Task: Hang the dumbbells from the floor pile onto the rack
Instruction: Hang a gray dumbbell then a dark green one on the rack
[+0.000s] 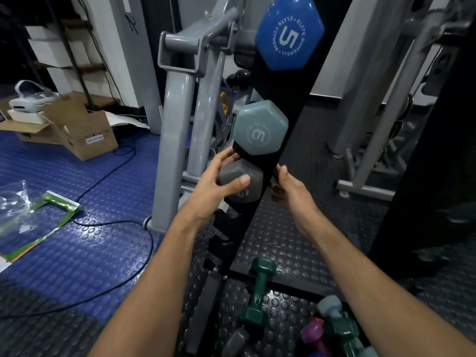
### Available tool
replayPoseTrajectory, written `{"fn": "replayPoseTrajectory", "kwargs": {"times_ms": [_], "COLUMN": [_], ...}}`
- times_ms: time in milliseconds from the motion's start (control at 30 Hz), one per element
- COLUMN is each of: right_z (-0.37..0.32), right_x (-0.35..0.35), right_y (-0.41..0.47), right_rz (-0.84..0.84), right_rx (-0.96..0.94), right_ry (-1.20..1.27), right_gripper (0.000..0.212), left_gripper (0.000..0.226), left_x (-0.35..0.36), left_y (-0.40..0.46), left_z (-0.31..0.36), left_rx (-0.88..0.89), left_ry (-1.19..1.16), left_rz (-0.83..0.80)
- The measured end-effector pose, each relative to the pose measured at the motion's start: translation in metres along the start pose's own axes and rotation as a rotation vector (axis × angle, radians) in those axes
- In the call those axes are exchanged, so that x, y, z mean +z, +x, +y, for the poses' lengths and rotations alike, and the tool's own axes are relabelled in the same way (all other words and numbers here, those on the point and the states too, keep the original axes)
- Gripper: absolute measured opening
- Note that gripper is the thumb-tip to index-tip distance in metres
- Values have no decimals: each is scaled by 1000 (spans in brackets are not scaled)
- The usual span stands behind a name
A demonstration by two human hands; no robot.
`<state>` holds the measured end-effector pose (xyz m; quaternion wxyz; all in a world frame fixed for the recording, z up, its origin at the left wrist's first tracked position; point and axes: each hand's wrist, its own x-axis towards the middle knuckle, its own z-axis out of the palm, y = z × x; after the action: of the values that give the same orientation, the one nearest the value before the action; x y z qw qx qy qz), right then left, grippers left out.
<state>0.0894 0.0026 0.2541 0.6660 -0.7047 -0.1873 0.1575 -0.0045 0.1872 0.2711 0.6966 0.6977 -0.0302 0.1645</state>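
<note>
I am seating the grey dumbbell (240, 182) into the black rack (273, 140), directly below the blue-grey dumbbell (260, 130). My left hand (219, 181) is curling around its near head, steadying it in the cradle. My right hand (288, 186), at 3 o'clock, is reaching the far end; I cannot tell its grip. The floor pile (296, 320) is lying at 6 o'clock, awaiting hanging.

Grey dumbbell (242, 182) at rack (270, 161) – third slot.

blue dumbbell (288, 34), grey-blue dumbbell (261, 130), grey dumbbell (243, 185), black rack (278, 94), studded blue floor mat (77, 240)
</note>
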Motion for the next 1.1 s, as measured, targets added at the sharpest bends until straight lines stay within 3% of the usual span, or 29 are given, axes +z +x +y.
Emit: {"fn": "replayPoseTrajectory", "kwargs": {"times_ms": [100,233,400,533,633,800,933,1100], "right_z": [0,19,74,125,156,193,223,261], "right_x": [-2,-6,-20,-30,-32,-31,-30,-28], "right_y": [-2,-2,-10,-15,-16,-14,-4,6], "right_rz": [41,70,80,47,19,-77,-152,-247], "right_rx": [-13,-4,176,310,378,424,453,450], "right_ry": [-5,-95,-215,-318,-414,-577,-726,-906], "right_gripper": [55,56,58,59,59,58,64,69], "left_gripper": [82,63,50,34,38,46,60,74], "left_x": [4,14,24,32,45,64,68,77], "left_y": [-5,-22,-53,-83,-107,-124,-134,-143], "left_z": [-11,-40,-116,-171,-211,-259,-283,-305], "left_rx": [27,6,-262,-484,-713,-1046,-1068,-1099], "left_ry": [-74,-254,-252,-166,-41,85,263,303], "left_rz": [163,543,949,1058,972,538,224,75]}}
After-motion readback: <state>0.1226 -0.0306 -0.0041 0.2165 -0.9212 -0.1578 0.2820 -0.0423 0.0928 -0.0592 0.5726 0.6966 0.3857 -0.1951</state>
